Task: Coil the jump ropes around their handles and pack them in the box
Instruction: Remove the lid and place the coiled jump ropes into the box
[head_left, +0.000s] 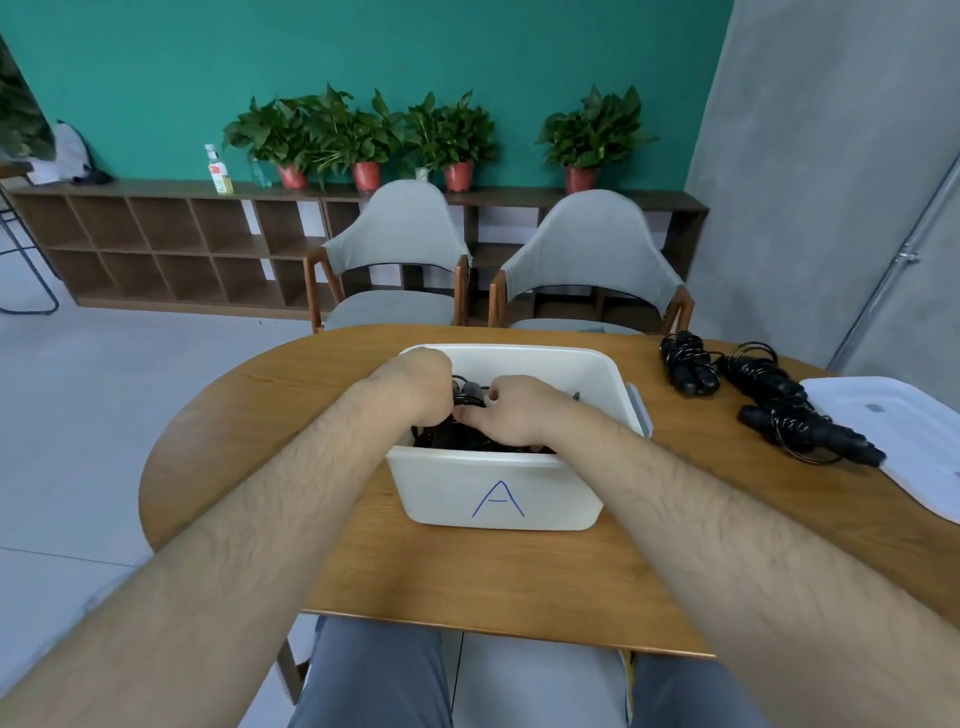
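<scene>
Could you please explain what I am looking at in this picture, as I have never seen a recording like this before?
There is no machine here. A person sits at a wooden table and wears a camera on the head that looks forward and down, so the two bare arms are the wearer's own. This is the only picture.

In the middle stands a white box marked A, with black jump ropes inside it. Both hands reach into the box. The right hand curls its fingers and thumb on the ropes. The left hand bends over them with its fingers hidden, so I cannot tell whether it holds any.

To the right on the table lie more coiled ropes, apart from the box, and a white lid by the table's edge. Two grey chairs stand behind.
</scene>
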